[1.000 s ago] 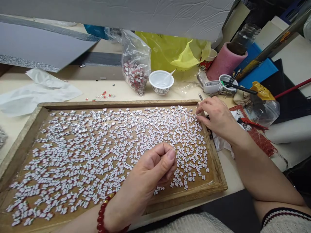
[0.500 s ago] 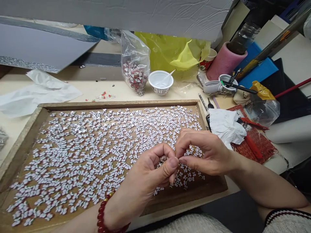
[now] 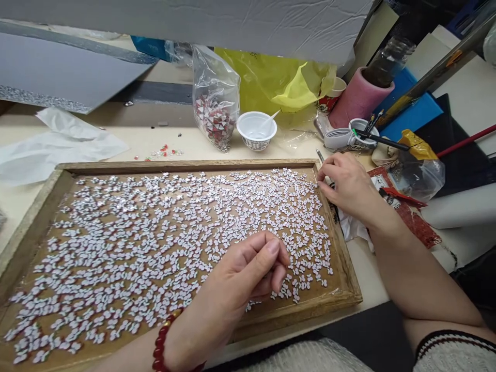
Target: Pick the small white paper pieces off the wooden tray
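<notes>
the left hand (image 3: 236,276) hides its own palm (contents out of sight); anything between the fingertips of the right hand (image 3: 346,183) is too small to tell. the wooden tray (image 3: 351,276) loses its near left corner off the edge; print on the plastic bowl (image 3: 256,141) is illegibly small.

Over on the worktop (image 3: 135,135), a clear bag (image 3: 215,77) of red-and-white pieces (image 3: 217,121) stands right beside a white bowl (image 3: 253,143), white spoon (image 3: 270,121) tilted inside! Yellow plastic (image 3: 263,77) spreads behind; a pink cylinder (image 3: 349,103) leans at right. And far left, a crumpled white sheet (image 3: 65,144), small red and clear beads (image 3: 165,151) scattered nearby.
</notes>
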A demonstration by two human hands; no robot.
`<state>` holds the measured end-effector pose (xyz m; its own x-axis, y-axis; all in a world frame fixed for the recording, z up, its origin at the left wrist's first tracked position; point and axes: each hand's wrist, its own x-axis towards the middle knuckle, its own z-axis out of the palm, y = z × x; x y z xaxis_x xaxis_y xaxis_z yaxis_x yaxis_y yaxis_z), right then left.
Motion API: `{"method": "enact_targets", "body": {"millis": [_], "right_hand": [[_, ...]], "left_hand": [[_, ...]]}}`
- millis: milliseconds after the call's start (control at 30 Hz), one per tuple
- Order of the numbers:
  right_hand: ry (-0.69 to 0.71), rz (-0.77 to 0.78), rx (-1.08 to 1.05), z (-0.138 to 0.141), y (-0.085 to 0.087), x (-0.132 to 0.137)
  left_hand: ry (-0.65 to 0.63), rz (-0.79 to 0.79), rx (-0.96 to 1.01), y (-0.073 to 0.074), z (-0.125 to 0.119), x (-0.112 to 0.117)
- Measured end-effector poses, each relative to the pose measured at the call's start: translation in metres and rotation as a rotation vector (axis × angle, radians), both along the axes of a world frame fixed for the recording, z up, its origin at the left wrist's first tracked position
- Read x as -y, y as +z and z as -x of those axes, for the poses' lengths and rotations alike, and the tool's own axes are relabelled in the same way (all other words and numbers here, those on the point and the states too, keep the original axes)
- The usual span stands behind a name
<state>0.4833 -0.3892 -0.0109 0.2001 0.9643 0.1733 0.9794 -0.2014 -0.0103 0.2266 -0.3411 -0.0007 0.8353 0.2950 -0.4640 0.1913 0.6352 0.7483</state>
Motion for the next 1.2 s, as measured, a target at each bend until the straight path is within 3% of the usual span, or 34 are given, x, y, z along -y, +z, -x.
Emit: {"method": "enact_targets", "body": {"millis": [800, 1200], "right_hand": [[-0.01, 0.017, 0.048, 0.008, -0.002, -0.001], [-0.009, -0.003, 0.075, 0.015, 0.009, 0.003]], "left_hand": [[0.012, 0.003, -0.006, 0.001, 0.0, 0.001], [0.005, -0.004, -0.007, 0.0, 0.001, 0.002]]}}
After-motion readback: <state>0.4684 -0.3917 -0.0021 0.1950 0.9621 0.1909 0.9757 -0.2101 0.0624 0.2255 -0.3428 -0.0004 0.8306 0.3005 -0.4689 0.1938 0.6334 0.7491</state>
